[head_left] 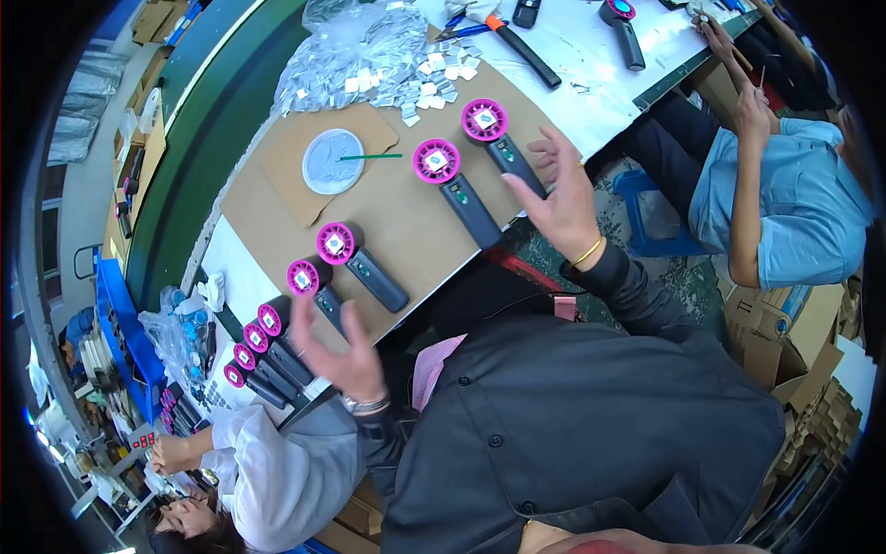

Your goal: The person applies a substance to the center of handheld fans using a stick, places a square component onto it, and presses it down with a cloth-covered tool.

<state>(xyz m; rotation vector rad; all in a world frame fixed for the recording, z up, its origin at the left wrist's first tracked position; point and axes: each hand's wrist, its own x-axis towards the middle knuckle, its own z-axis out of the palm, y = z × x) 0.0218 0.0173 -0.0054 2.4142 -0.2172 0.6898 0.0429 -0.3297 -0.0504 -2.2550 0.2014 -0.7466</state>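
Observation:
My right hand (565, 205) is spread, thumb and fingers apart, beside the dark handle of a handheld fan (484, 121) with a pink round head; whether the thumb touches it I cannot tell. Just left lies a second pink-headed fan (437, 162). My left hand (343, 358), slightly blurred, is open over the handle of another fan (303, 277), partly hiding it. Between the hands lies one more fan (336, 243). These heads face up, each with a pale square plate at its centre. A round white tub of pale paste (323, 166) has a green stick (371, 157) across its rim.
Brown cardboard (268, 208) covers the table. Behind it are a heap of small silvery squares (406, 78), a hammer (524, 54) and another fan (628, 42). More fans (245, 356) line the left edge. Co-workers sit at left (277, 452) and right (784, 198).

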